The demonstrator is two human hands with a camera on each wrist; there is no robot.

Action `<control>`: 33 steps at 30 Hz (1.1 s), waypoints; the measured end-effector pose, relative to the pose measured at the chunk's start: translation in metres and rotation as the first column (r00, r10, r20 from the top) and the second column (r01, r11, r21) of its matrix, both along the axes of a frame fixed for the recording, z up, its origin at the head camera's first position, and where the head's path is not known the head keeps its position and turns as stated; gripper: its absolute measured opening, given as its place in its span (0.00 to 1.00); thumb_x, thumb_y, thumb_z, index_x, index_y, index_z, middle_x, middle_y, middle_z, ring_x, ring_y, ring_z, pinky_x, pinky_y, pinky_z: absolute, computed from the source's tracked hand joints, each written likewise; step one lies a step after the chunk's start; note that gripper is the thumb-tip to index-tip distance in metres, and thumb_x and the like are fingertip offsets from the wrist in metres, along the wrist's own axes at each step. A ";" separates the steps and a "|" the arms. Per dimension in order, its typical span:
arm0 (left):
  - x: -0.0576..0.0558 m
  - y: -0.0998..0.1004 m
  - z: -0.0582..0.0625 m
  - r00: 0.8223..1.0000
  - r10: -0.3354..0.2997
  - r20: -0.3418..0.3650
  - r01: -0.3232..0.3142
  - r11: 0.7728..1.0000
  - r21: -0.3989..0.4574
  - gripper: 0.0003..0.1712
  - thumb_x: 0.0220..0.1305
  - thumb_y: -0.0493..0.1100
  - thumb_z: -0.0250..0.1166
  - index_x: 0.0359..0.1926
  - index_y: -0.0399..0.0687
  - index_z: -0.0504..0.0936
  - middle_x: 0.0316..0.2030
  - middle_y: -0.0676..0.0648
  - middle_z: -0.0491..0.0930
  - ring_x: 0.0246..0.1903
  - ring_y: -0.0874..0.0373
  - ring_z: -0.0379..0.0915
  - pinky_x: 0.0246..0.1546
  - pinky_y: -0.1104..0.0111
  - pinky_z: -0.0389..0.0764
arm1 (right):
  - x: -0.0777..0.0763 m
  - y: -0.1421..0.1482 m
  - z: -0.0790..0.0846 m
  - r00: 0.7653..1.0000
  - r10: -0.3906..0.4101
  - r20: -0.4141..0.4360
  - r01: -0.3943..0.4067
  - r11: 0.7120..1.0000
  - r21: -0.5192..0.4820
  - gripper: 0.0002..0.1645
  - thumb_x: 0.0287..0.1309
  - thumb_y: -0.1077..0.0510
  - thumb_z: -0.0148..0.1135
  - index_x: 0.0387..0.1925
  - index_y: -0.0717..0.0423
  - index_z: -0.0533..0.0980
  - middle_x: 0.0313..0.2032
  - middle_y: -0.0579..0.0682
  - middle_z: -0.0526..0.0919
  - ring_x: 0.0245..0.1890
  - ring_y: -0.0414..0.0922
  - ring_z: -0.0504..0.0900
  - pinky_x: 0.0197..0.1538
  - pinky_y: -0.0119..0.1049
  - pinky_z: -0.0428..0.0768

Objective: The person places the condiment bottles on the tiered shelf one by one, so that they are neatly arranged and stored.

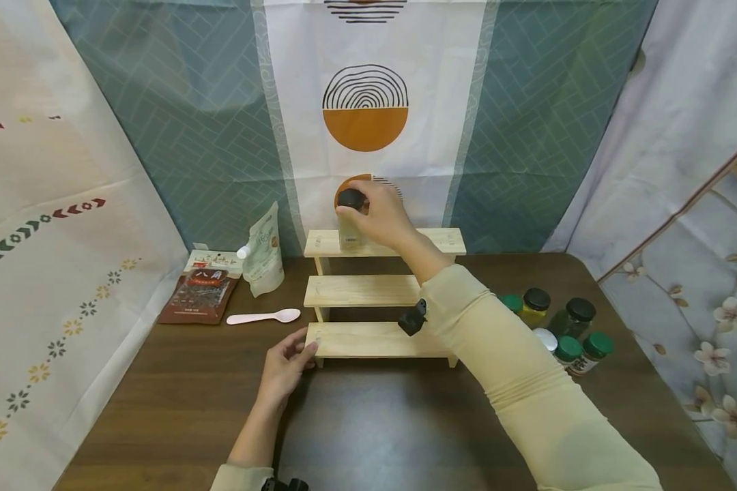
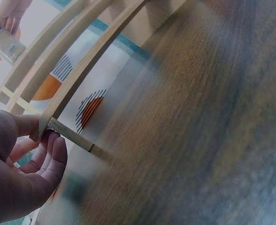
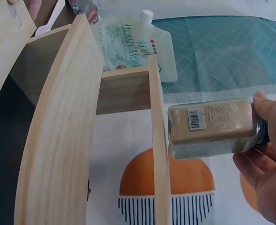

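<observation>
A three-step wooden rack [image 1: 359, 291] stands mid-table. My right hand [image 1: 377, 213] grips a clear glass spice jar [image 1: 350, 236] by its black lid, at the left part of the top step. In the right wrist view the jar [image 3: 212, 124] shows tan powder and a barcode label, its base right at the step's edge. My left hand [image 1: 285, 365] pinches the left end of the bottom step, thumb on top and fingers curled below, as the left wrist view shows with the hand [image 2: 30, 173] at the board's corner.
Left of the rack lie a pink spoon [image 1: 264, 316] and a brown-red spice packet [image 1: 200, 293], with a spouted pouch [image 1: 264, 252] standing behind. Several jars with green, black and white lids, one a green-lidded jar [image 1: 597, 346], cluster at right. A patterned cloth [image 1: 368, 51] hangs behind.
</observation>
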State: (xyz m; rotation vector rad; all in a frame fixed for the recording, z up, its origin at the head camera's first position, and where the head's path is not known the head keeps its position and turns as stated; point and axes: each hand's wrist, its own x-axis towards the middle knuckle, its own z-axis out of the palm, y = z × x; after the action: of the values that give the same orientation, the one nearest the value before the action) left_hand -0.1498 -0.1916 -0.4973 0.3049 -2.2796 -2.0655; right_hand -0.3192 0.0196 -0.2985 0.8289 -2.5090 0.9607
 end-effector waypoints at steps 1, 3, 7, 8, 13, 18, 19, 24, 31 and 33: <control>0.000 0.000 0.000 1.000 0.000 -0.002 0.000 1.000 0.000 0.27 0.67 0.33 0.68 0.65 0.30 0.75 0.37 0.39 0.81 0.30 0.57 0.81 0.34 0.71 0.85 | 0.000 -0.002 0.000 1.000 0.002 -0.002 -0.002 1.000 0.009 0.29 0.62 0.47 0.72 0.59 0.57 0.79 0.50 0.53 0.84 0.41 0.48 0.78 0.46 0.38 0.76; 0.001 0.001 0.000 1.000 0.002 -0.002 -0.002 1.000 0.002 0.27 0.67 0.33 0.68 0.65 0.30 0.75 0.37 0.39 0.81 0.31 0.56 0.81 0.34 0.71 0.85 | -0.001 -0.006 0.001 1.000 0.012 0.003 -0.012 1.000 0.023 0.29 0.63 0.47 0.71 0.60 0.57 0.78 0.52 0.53 0.84 0.41 0.47 0.78 0.46 0.38 0.77; 0.002 0.003 0.000 1.000 0.000 -0.013 0.000 1.000 0.002 0.27 0.67 0.33 0.68 0.64 0.31 0.75 0.38 0.38 0.82 0.31 0.57 0.82 0.35 0.69 0.86 | -0.002 -0.011 0.002 0.999 0.020 0.049 -0.022 0.999 0.035 0.32 0.64 0.47 0.70 0.64 0.58 0.76 0.56 0.54 0.82 0.43 0.47 0.77 0.47 0.37 0.77; 0.002 0.004 0.000 1.000 -0.001 -0.012 0.001 1.000 0.002 0.26 0.67 0.33 0.68 0.64 0.31 0.75 0.38 0.38 0.82 0.31 0.57 0.82 0.35 0.68 0.86 | -0.002 -0.012 0.001 0.998 0.018 0.061 -0.020 0.999 0.034 0.33 0.64 0.47 0.70 0.65 0.58 0.75 0.57 0.54 0.82 0.43 0.47 0.77 0.47 0.36 0.77; 0.001 0.004 0.000 1.000 -0.001 -0.011 0.001 1.000 0.002 0.27 0.67 0.33 0.68 0.65 0.31 0.75 0.39 0.38 0.83 0.32 0.57 0.82 0.35 0.68 0.86 | -0.004 -0.014 0.000 0.996 0.010 0.085 -0.012 1.000 0.016 0.33 0.64 0.46 0.70 0.65 0.57 0.75 0.58 0.53 0.81 0.45 0.46 0.77 0.48 0.35 0.78; 0.001 0.004 0.001 1.000 -0.002 -0.001 0.002 1.000 0.008 0.28 0.67 0.33 0.68 0.66 0.31 0.74 0.41 0.38 0.83 0.33 0.56 0.82 0.35 0.69 0.85 | -0.004 -0.015 -0.001 0.996 0.005 0.086 -0.006 1.000 0.011 0.36 0.64 0.45 0.69 0.68 0.57 0.72 0.60 0.54 0.79 0.47 0.48 0.78 0.52 0.39 0.78; 0.001 0.003 0.001 1.000 -0.002 -0.001 0.002 1.000 0.009 0.28 0.67 0.33 0.68 0.66 0.31 0.74 0.40 0.38 0.83 0.33 0.56 0.82 0.35 0.69 0.85 | -0.004 -0.015 -0.001 0.996 0.003 0.085 -0.004 1.000 0.013 0.38 0.64 0.44 0.69 0.69 0.56 0.70 0.61 0.53 0.79 0.49 0.48 0.78 0.54 0.40 0.77; 0.001 0.002 0.000 1.000 -0.001 -0.002 0.001 1.000 0.015 0.28 0.67 0.33 0.67 0.66 0.31 0.73 0.40 0.38 0.83 0.33 0.55 0.82 0.35 0.69 0.85 | -0.001 -0.009 -0.007 0.995 -0.005 0.097 0.005 1.000 -0.004 0.47 0.61 0.37 0.68 0.74 0.49 0.62 0.63 0.52 0.74 0.62 0.48 0.72 0.65 0.46 0.72; 0.001 0.000 0.000 1.000 -0.005 -0.001 0.005 1.000 0.005 0.28 0.68 0.34 0.68 0.66 0.31 0.74 0.39 0.38 0.81 0.33 0.55 0.82 0.35 0.70 0.85 | 0.005 0.012 -0.016 0.988 -0.021 0.150 0.025 0.999 -0.027 0.40 0.65 0.38 0.65 0.71 0.51 0.66 0.63 0.52 0.75 0.62 0.49 0.74 0.64 0.48 0.73; 0.001 0.000 0.001 1.000 -0.007 -0.001 0.007 1.000 -0.007 0.27 0.68 0.34 0.68 0.66 0.32 0.74 0.39 0.39 0.81 0.33 0.56 0.82 0.35 0.69 0.85 | 0.008 0.020 -0.018 0.987 -0.034 0.159 0.041 0.998 -0.039 0.40 0.67 0.39 0.64 0.72 0.50 0.65 0.62 0.53 0.77 0.62 0.50 0.75 0.64 0.50 0.74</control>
State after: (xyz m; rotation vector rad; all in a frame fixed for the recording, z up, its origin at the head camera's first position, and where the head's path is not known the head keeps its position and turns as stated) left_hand -0.1487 -0.1915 -0.4967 0.2961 -2.2901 -2.0607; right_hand -0.3113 0.0397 -0.3166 0.7161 -2.6171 1.1030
